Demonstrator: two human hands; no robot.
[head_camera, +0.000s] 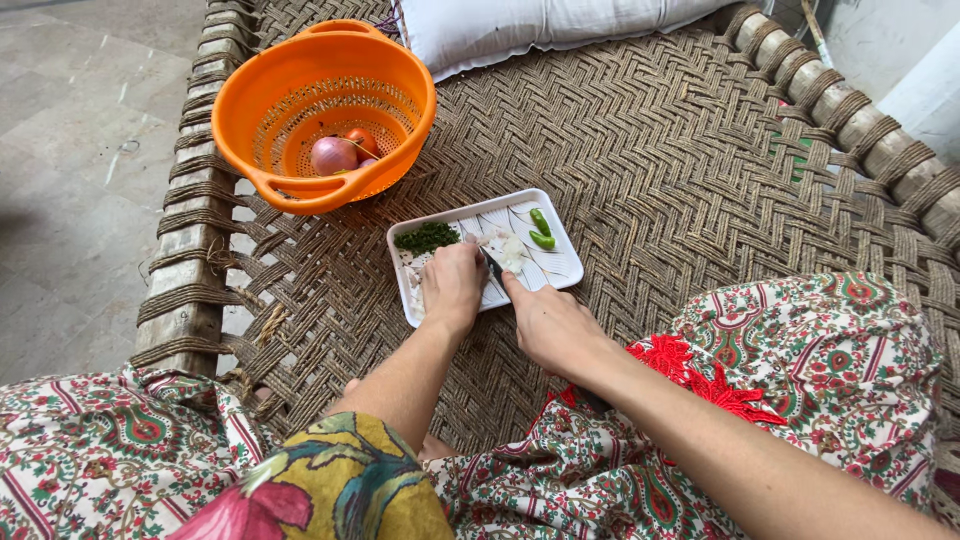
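Left hand (452, 285) curled down on pale chopped bits, probably onion (510, 250), on white tray (560, 268); right hand (550, 325) gripped dark knife (493, 265) just beside; chopped greens (427, 237) far-left, green chillies (541, 230) far-right; orange colander (325, 110) beyond, far-left

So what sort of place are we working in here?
Probably a home courtyard or veranda, not a fitted kitchen: the person sits on a woven rope cot over a stone-tiled floor, cutting on a white tray, with a pillow at the cot's end.
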